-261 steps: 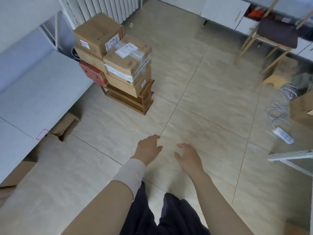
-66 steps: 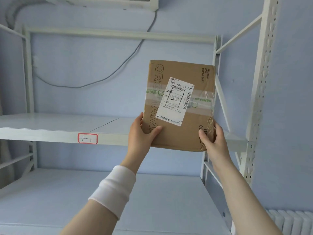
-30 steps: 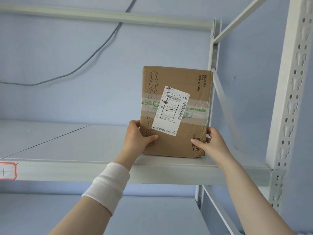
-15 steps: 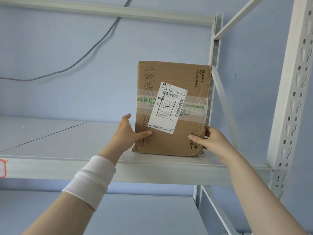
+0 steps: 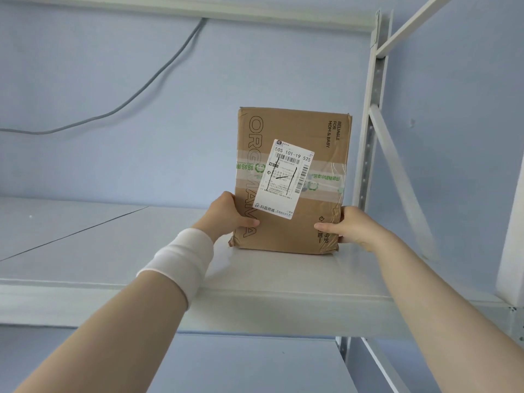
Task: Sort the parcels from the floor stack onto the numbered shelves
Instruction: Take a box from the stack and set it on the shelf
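A brown cardboard parcel point(image 5: 317, 137) with a white shipping label and clear tape stands on its edge on the white metal shelf point(image 5: 141, 251), close to the rack's right rear upright. My left hand point(image 5: 226, 215) grips its lower left side, thumb across the front face. My right hand point(image 5: 348, 225) grips the lower right corner, thumb on the front. The parcel's bottom edge rests on the shelf board. A white wristband sits on my left forearm.
The rack's perforated rear upright point(image 5: 368, 131) and a diagonal brace point(image 5: 402, 182) stand just right of the parcel. A thick front post point(image 5: 513, 242) is at the far right. A grey cable point(image 5: 136, 92) hangs on the blue wall. A lower shelf point(image 5: 241, 364) shows beneath.
Over the last second the parcel has slid deeper onto the shelf with both hands still holding it, and it stands a little more upright. Earlier it was carried up from the floor stack.
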Demonstrator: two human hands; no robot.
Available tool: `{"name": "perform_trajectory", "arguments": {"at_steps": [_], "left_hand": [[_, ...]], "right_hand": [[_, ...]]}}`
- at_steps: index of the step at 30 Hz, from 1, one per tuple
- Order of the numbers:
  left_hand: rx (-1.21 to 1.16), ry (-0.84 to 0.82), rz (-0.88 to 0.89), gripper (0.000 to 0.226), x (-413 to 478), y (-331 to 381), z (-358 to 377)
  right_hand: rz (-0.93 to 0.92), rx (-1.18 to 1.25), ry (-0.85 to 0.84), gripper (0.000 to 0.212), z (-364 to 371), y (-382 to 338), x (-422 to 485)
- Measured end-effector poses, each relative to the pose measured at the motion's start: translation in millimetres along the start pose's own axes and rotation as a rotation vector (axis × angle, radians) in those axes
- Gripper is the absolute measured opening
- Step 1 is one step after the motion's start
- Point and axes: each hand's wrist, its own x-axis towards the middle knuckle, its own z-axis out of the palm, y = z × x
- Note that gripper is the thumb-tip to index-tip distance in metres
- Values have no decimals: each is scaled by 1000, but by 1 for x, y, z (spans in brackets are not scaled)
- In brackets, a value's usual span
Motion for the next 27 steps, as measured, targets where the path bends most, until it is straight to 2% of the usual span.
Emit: {"name": "perform_trajectory", "arguments": {"at_steps": [5, 11, 22, 24, 27], "left_hand": [[39, -46, -8, 62, 36, -8, 4], [55, -79, -17, 68, 58, -14, 6], [106, -64, -31, 70, 58, -11, 11], [125, -60, -41, 70, 55, -8, 11], [118, -26, -61, 74, 46, -3, 10]], "right_hand": [[53, -73, -7, 38, 3, -1, 30], [79, -81, -1, 42, 7, 1, 48], [37, -136, 31, 35, 15, 4, 51], [42, -167, 50, 42, 14, 1, 47], [90, -217, 121, 70, 11, -2, 36]]}}
